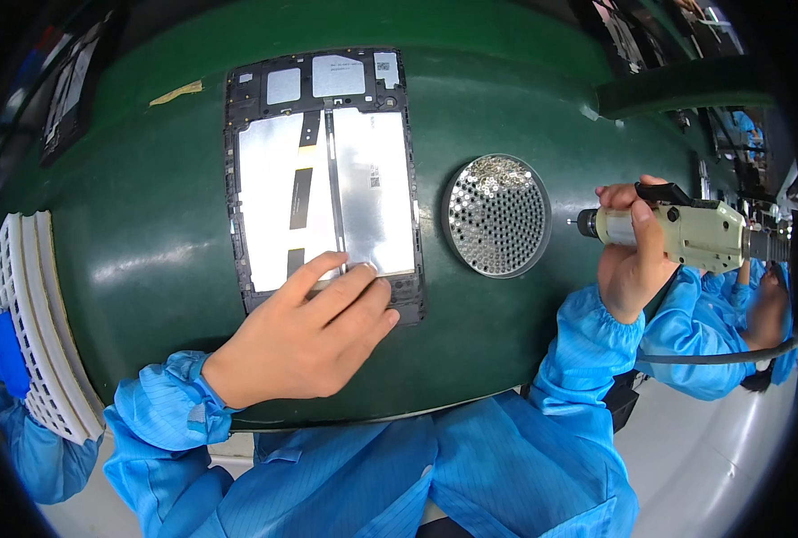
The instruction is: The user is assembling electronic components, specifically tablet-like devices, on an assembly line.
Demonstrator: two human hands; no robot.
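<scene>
Open tablet (327, 179), back cover off, flat on green surface (148, 251), silver panels up in dark frame. Left hand (305, 345) spread flat, fingers pressing lower edge of tablet, grasping nothing. Right hand (632, 260) clenched round pale driver (677, 233), tip pointing left, raised clear of surface, just right of round perforated screw tray (497, 215). Loose screws heaped at tray's far rim, more seated in holes. Cable trailing from driver toward lower right. White slotted rack (40, 332) at left edge of surface; dark strip at far left. Probably a screw pick-up step: best to keep left palm firm so the frame cannot slide, tilt driver upright before lowering, seat bit squarely in one screw head rather than raking the heap. Worth keeping cable slack off tray to avoid spilling screws. Also wise to hold fingertips away from panels' thin edges and central flex strip.
</scene>
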